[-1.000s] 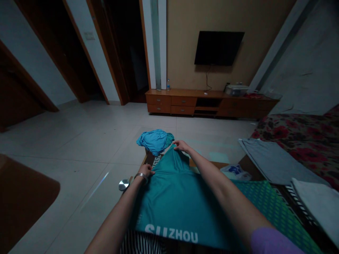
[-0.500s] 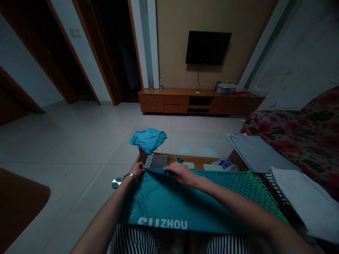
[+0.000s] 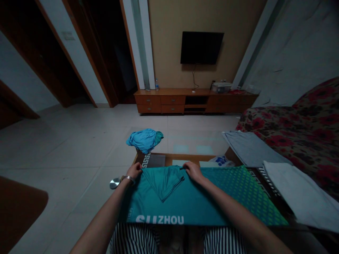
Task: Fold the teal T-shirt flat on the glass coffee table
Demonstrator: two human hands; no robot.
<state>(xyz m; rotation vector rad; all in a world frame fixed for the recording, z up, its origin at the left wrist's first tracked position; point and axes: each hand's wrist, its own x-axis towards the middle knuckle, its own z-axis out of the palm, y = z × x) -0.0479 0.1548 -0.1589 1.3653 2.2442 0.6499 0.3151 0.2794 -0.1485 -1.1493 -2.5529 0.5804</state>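
A teal jersey (image 3: 206, 197) with white "SUZHOU" lettering and a green patterned end lies folded lengthwise across the low table in front of me. Its sleeve is laid over the body as a pointed flap. My left hand (image 3: 134, 171) pinches the jersey's far left corner; a metal watch is on that wrist. Along the same far edge, my right hand (image 3: 194, 171) has its fingers closed on the sleeve's dark-trimmed cuff. A crumpled blue and green garment (image 3: 145, 139) rests on the table's far left corner.
Folded grey cloth (image 3: 254, 148) and white cloth (image 3: 299, 194) lie on the right, beside a flowered sofa (image 3: 288, 123). A plastic bag (image 3: 222, 161) sits at the table's far side. Beyond the tiled floor stands a wooden TV cabinet (image 3: 173, 100).
The sleeve now lies folded over the jersey's body as a flap. My right hand has moved right along the far edge; my left hand stays at the corner. The view has shifted slightly.
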